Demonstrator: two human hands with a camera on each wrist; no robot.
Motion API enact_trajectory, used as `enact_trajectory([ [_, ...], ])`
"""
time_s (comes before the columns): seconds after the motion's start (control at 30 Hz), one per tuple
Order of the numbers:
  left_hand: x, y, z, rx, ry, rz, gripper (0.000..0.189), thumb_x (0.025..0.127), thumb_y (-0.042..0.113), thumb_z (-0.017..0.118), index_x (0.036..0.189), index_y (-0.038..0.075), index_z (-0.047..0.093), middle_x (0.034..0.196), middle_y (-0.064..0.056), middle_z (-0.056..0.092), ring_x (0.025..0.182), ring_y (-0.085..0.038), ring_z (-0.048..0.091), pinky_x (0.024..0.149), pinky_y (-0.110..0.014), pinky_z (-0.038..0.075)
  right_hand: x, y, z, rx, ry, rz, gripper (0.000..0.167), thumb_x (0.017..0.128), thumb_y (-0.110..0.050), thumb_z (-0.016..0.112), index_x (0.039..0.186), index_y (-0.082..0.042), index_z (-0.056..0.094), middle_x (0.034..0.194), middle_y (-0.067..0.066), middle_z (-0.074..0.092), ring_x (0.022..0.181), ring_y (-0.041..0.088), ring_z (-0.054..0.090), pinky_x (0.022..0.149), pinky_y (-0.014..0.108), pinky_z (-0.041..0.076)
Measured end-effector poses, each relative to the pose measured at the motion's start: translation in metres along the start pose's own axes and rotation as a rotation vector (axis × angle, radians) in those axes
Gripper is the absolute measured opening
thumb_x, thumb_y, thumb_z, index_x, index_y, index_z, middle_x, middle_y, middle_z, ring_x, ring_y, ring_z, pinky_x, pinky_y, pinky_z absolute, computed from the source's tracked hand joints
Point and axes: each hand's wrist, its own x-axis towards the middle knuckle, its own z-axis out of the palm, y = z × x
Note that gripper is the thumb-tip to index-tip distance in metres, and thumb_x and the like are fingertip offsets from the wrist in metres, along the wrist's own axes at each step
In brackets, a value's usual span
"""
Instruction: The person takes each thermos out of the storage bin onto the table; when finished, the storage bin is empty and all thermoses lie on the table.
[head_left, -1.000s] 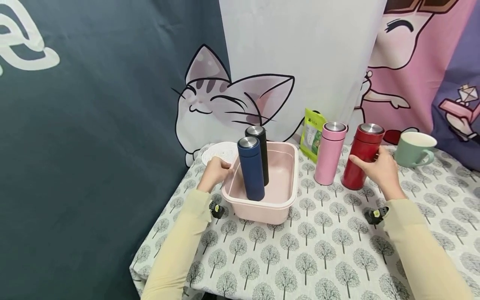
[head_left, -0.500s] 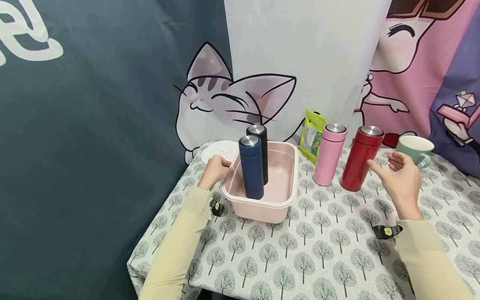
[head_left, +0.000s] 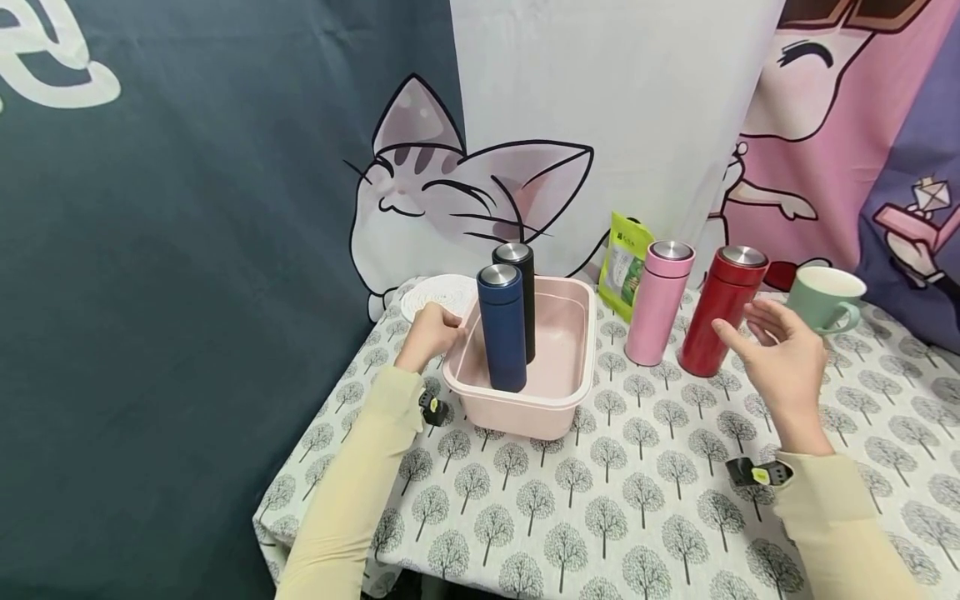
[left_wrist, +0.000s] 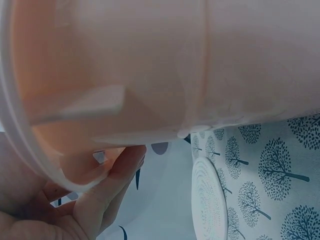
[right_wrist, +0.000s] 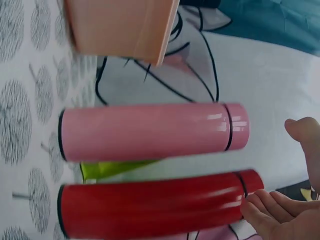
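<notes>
My left hand (head_left: 432, 335) grips the left rim of a pink plastic basin (head_left: 525, 419); in the left wrist view, fingers (left_wrist: 102, 202) and thumb close round the rim. A blue thermos (head_left: 504, 333) and a black thermos (head_left: 530, 312) stand upright in the basin, on its left side. On the right, my right hand (head_left: 787, 367) is spread beside a red thermos (head_left: 716, 321), its thumb apart from its fingers. Whether the fingertips touch the red thermos I cannot tell. To the left of it stands a pink thermos (head_left: 660, 308).
A green mug (head_left: 823, 298) stands behind my right hand. At the back, a green and white packet (head_left: 624, 267) leans behind the pink thermos. Behind the basin lies a white round mat (head_left: 435, 293). A tree-patterned cloth (head_left: 585, 517) covers the table; printed curtains hang behind.
My right hand was round the red thermos, then drew off to the right with its fingers apart. Now it has come back slightly left, nearer the thermos. The left hand stays on the rim.
</notes>
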Motion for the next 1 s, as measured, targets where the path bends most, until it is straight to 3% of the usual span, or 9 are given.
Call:
enact_trajectory([
  [0.13,0.0,-0.001,0.0,-0.002,0.004,-0.001,0.027,0.085,0.004,0.07,0.11,-0.007,0.07,0.107,-0.024,0.071,0.097,-0.031,0.071,0.084,-0.035,0.059,-0.007,-0.005,0.012,-0.005,-0.058,-0.013,0.056,0.076,-0.014,0.084,0.127,-0.005,0.063,0.103,-0.014,0.068,0.094,-0.006,0.063,0.087,0.005,0.048],
  [0.43,0.0,0.0,0.0,-0.007,-0.001,-0.014,0.028,0.086,0.005,0.069,0.111,-0.007,0.069,0.109,-0.023,0.071,0.098,-0.031,0.071,0.084,-0.036,0.06,-0.028,-0.022,0.039,0.101,-0.168,-0.051,0.054,0.078,-0.011,0.082,0.128,-0.002,0.061,0.103,-0.016,0.067,0.095,-0.006,0.063,0.088,0.009,0.051],
  [0.7,-0.002,0.001,-0.002,0.029,0.014,-0.002,0.026,0.085,0.006,0.07,0.109,-0.004,0.072,0.105,-0.021,0.073,0.096,-0.031,0.071,0.083,-0.037,0.06,-0.046,-0.035,0.062,0.073,-0.292,-0.126,0.056,0.081,-0.018,0.081,0.129,0.0,0.059,0.12,0.01,0.068,0.101,-0.002,0.064,0.091,0.013,0.051],
  [1.0,0.001,0.0,-0.001,0.027,0.007,-0.002,0.024,0.085,0.005,0.07,0.107,-0.004,0.072,0.105,-0.02,0.073,0.095,-0.03,0.071,0.084,-0.036,0.059,-0.059,-0.042,0.097,0.115,-0.402,-0.15,0.057,0.082,-0.021,0.08,0.13,0.001,0.058,0.123,0.018,0.066,0.108,0.01,0.065,0.096,0.018,0.051],
])
